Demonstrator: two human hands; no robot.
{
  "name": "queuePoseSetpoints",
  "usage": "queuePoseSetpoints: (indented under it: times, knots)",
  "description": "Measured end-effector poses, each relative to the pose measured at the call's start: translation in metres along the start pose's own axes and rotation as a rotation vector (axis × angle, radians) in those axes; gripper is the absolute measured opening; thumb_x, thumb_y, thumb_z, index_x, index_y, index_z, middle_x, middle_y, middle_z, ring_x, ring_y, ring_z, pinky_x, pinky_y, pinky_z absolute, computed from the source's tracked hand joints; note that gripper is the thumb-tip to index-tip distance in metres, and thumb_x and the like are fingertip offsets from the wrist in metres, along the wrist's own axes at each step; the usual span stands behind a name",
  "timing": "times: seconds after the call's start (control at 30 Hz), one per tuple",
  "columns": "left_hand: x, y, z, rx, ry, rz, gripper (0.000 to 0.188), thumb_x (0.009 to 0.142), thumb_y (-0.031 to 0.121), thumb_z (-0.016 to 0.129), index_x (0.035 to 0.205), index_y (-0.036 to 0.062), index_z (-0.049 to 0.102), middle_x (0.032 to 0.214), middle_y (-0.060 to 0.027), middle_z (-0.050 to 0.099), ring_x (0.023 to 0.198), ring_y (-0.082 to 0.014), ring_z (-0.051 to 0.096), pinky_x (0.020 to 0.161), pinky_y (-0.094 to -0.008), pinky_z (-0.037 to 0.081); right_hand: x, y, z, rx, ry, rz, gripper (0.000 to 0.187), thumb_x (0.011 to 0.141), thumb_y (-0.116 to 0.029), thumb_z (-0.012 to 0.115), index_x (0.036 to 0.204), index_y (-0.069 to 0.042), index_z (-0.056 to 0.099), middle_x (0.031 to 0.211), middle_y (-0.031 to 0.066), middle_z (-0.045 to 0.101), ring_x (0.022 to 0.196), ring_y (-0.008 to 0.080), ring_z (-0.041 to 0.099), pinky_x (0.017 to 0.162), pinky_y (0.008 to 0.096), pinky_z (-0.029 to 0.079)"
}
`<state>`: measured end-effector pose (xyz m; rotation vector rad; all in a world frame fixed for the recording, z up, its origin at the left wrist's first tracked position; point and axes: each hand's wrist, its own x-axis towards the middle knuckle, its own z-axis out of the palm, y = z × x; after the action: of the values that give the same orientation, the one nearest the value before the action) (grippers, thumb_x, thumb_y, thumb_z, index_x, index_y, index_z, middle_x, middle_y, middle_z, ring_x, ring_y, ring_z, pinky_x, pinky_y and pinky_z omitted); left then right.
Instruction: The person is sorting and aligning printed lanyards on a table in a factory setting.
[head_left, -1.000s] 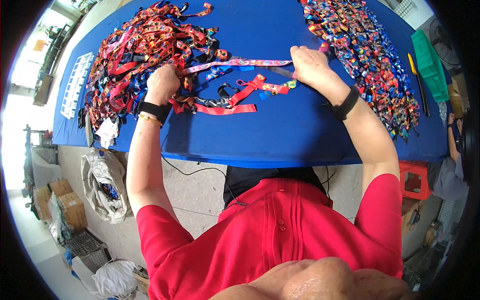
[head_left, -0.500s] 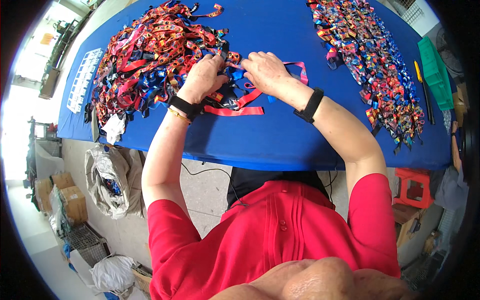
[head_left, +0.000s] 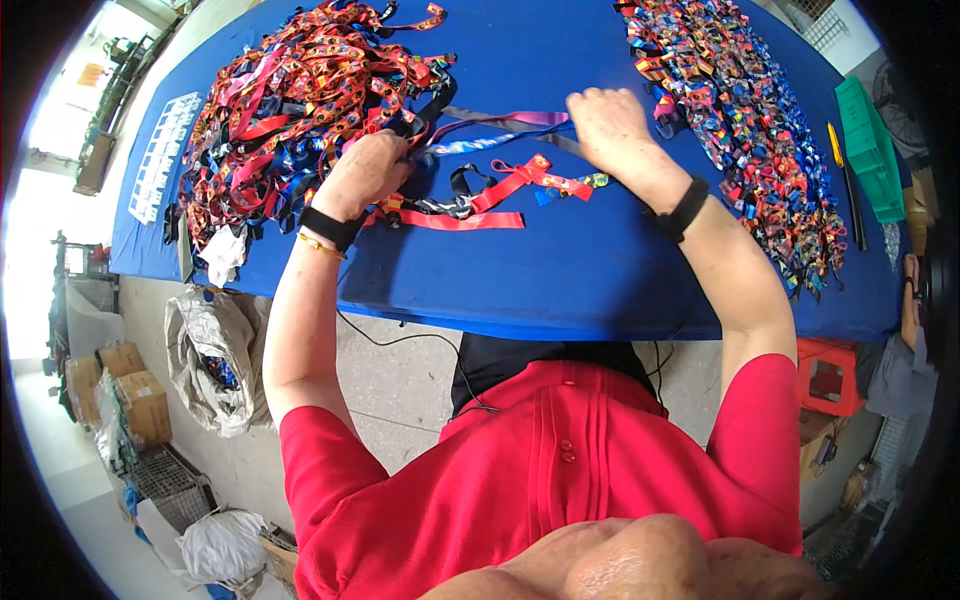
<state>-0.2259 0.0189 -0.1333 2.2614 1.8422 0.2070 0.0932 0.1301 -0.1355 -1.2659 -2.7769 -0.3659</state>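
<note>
On the blue bench [head_left: 560, 280], a white rack [head_left: 160, 160] is leftmost, well left of the blue-and-white strap [head_left: 480, 145]. Next comes a tangled heap of straps [head_left: 300, 105], reaching almost to that strap's left end. The left hand [head_left: 368, 170] is just beside this end, its fingers curled down and hidden, so I cannot tell whether they grasp it. The strap's long axis runs left to right, angling away from the body; a pink-purple strap [head_left: 500, 117] lies beyond it, a loose red strap [head_left: 480, 222] nearer the body. At its right end the right hand [head_left: 615, 130] appears to pinch it. Farther right lie a heap of folded straps [head_left: 760, 150] and a green crate [head_left: 868, 150].
</note>
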Motion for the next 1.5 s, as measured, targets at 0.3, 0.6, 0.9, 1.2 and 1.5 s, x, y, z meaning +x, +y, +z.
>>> queuePoseSetpoints:
  times: [0.3,0.6,0.9,1.2,1.5]
  knots:
    - [0.025,-0.003,-0.009,0.019,0.329,-0.069,0.036,0.083,0.032,0.074,0.099,0.001,0.067,0.107,-0.0219,0.066,0.097,-0.04,0.065,0.087,-0.048,0.053,0.005,-0.019,-0.005,0.369,-0.106,-0.095,0.021,0.091,-0.01,0.058,0.111,-0.006,0.057,0.106,0.0185,0.064,0.1,0.0401,0.064,0.083,0.0501,0.053]
    - [-0.002,0.103,0.023,-0.182,-0.086,0.306,0.031,0.081,0.016,0.072,0.105,-0.0024,0.064,0.107,-0.0217,0.063,0.105,-0.0394,0.061,0.091,-0.0457,0.05,0.003,-0.033,-0.005,0.518,-0.02,-0.131,0.044,0.092,-0.01,0.058,0.135,-0.018,0.055,0.115,0.0168,0.061,0.106,0.0382,0.062,0.089,0.0462,0.053]
    - [0.027,0.086,-0.005,0.218,-0.056,0.322,0.012,0.081,0.015,0.07,0.086,0.0046,0.068,0.08,-0.0176,0.069,0.077,-0.0372,0.069,0.065,-0.046,0.055,-0.003,-0.065,0.004,0.485,-0.07,-0.453,0.038,0.086,-0.003,0.059,0.123,-0.009,0.065,0.122,0.0173,0.06,0.118,0.0362,0.057,0.098,0.0452,0.048]
    - [0.07,0.031,0.038,0.151,-0.032,0.078,0.023,0.083,0.016,0.066,0.102,0.0024,0.068,0.103,-0.0206,0.068,0.098,-0.0382,0.066,0.086,-0.0462,0.054,-0.009,-0.053,0.001,0.603,-0.128,-0.425,0.034,0.09,-0.006,0.058,0.123,-0.01,0.066,0.125,0.0159,0.06,0.121,0.0344,0.056,0.1,0.0434,0.048]
    - [-0.005,0.098,0.018,-0.178,-0.145,0.219,0.02,0.09,0.014,0.06,0.104,0.0026,0.068,0.105,-0.0189,0.067,0.097,-0.0399,0.066,0.08,-0.0495,0.053,-0.001,-0.026,0.008,0.689,-0.13,-0.363,0.016,0.092,-0.011,0.059,0.102,-0.005,0.069,0.104,0.0123,0.068,0.101,0.0336,0.065,0.087,0.0432,0.053]
